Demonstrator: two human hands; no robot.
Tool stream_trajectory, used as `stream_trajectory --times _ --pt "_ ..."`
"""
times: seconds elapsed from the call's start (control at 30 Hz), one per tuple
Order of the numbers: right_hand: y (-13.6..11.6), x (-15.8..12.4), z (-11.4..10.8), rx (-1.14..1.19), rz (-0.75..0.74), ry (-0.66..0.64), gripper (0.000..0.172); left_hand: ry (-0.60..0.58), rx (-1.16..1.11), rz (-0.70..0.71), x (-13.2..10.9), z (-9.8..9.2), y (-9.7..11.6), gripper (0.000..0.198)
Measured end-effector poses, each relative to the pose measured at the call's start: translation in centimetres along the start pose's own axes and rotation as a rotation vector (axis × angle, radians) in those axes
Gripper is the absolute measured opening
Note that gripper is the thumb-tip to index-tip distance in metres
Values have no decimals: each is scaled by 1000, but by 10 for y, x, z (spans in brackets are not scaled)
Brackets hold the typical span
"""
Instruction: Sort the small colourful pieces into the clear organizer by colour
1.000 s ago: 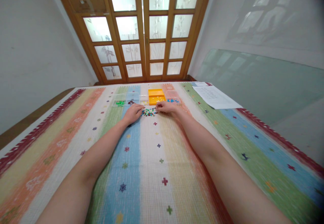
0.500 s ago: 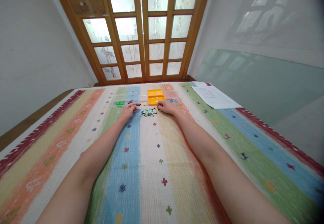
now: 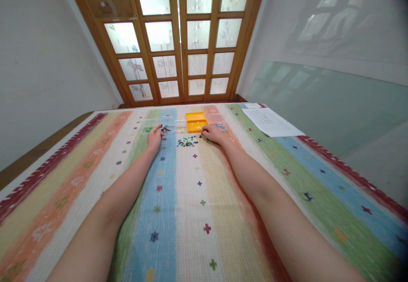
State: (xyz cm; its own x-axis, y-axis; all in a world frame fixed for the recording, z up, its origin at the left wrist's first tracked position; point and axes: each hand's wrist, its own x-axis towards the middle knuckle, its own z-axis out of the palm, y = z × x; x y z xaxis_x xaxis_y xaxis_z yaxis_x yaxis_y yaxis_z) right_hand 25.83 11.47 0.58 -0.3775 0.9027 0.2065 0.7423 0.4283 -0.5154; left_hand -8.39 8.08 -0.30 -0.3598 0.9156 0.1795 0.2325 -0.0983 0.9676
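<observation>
My left hand is over the near edge of the clear boxes on the left, fingers stretched forward and the thumb apart from them. Green pieces lie in the box beside its fingers, and dark red pieces lie just to its right. My right hand rests with curled fingers at the right end of a pile of mixed small coloured pieces. Its fingertips are close together; whatever they hold is too small to make out. Behind its fingers stands an open orange box with a few pale pieces inside.
Blue pieces lie in a clear box beyond my right hand. Yellow pieces sit in another clear box left of the orange one. A printed sheet lies at the right on the striped tablecloth. Wooden glass-paned doors stand behind the table.
My left hand has moved left, away from the pile to the green pieces, uncovering the dark red ones. My right hand has shifted slightly right.
</observation>
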Motion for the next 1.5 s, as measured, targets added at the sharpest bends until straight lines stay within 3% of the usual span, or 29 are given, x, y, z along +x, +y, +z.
stream_trajectory --times 0.17,0.3,0.47,0.6,0.77,1.07,1.27,1.37,1.5 --pt "-2 -1 -1 66 7 47 18 -14 81 36 -6 3 5 50" --pt "-3 5 -4 125 27 311 25 -56 169 114 -7 5 3 46" --pt "6 4 -15 1 187 595 31 -117 244 284 -3 5 -5 41" --pt "26 -4 -20 -109 444 736 31 -139 298 332 -2 4 -7 42" --pt "45 -5 -17 -30 605 706 31 -154 314 355 -5 4 -5 42" --pt "45 3 -9 24 572 652 30 -205 379 434 -12 5 2 41" --pt "44 1 -7 6 558 662 29 -322 456 560 -20 8 6 36" --pt "35 2 -7 -67 502 669 30 -392 484 588 -24 9 8 33" --pt "14 3 -3 -143 320 660 29 -471 501 611 -27 10 11 30"
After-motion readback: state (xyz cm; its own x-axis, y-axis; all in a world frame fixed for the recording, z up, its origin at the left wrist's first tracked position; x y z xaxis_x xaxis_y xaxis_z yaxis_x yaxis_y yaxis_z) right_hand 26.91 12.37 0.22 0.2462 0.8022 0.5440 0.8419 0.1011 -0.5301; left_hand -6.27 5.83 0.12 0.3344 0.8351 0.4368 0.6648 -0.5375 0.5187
